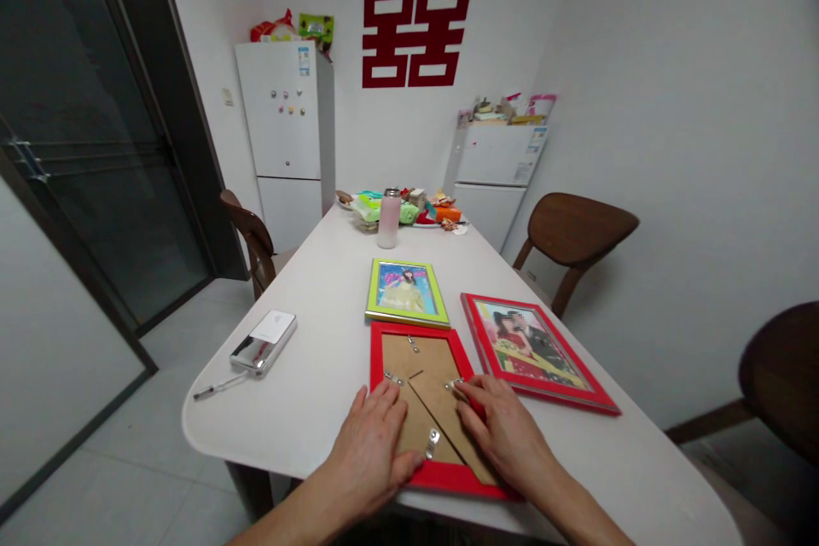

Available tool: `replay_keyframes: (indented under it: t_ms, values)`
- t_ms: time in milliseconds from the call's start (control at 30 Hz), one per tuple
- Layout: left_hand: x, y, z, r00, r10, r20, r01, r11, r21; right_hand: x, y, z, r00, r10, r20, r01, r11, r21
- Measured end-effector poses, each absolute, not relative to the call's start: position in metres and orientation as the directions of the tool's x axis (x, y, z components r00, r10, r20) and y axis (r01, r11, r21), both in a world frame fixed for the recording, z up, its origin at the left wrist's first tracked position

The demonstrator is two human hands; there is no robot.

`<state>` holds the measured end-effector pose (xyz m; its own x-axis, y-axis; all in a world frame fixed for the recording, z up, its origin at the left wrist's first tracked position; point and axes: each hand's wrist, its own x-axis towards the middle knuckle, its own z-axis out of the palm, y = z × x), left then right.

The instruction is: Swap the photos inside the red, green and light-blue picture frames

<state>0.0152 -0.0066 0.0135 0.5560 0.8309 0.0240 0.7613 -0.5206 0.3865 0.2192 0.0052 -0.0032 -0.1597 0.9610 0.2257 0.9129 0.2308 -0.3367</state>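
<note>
A red picture frame (377, 356) lies face down at the table's near edge, its brown backboard (419, 401) upward. Small metal clips sit along the four sides of the board, one of them a bottom clip (432, 444). My left hand (368, 448) rests flat on the frame's left side, fingers extended and thumb out toward the lower edge. On the right side, my right hand (505, 431) has its fingers bent around the frame's edge, the index fingertip at the right clip (454, 384). The frame's right edge is partly covered by this hand.
Beyond it lies a green-framed picture (407, 290), and to the right a red-framed picture (534, 350), both face up. A silver power bank (264, 343) with a short cable is at left. A pink bottle (389, 219) stands farther back before piled packets (371, 209). Chairs (576, 230) flank the table.
</note>
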Motion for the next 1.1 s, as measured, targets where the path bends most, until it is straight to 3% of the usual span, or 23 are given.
replay_keyframes:
  t_ms: [300, 867, 1000, 1100]
  values:
    - [0.011, -0.005, 0.007, 0.641, 0.767, -0.017, 0.710, -0.584, 0.392, 0.227, 0.035, -0.016, -0.112, 0.964, 0.240, 0.957, 0.170, -0.236]
    - [0.008, -0.005, 0.009, 0.638, 0.770, -0.007, 0.704, -0.579, 0.411, 0.230, 0.028, -0.015, -0.175, 0.947, 0.271, 0.928, 0.251, -0.277]
    - [0.008, -0.005, 0.008, 0.645, 0.764, -0.009, 0.698, -0.584, 0.413, 0.219, 0.007, -0.006, -0.270, 0.901, 0.340, 0.874, 0.377, -0.305]
    - [0.008, -0.005, 0.008, 0.644, 0.764, -0.027, 0.706, -0.580, 0.406, 0.206, -0.010, 0.000, -0.436, 0.854, 0.285, 0.786, 0.515, -0.341]
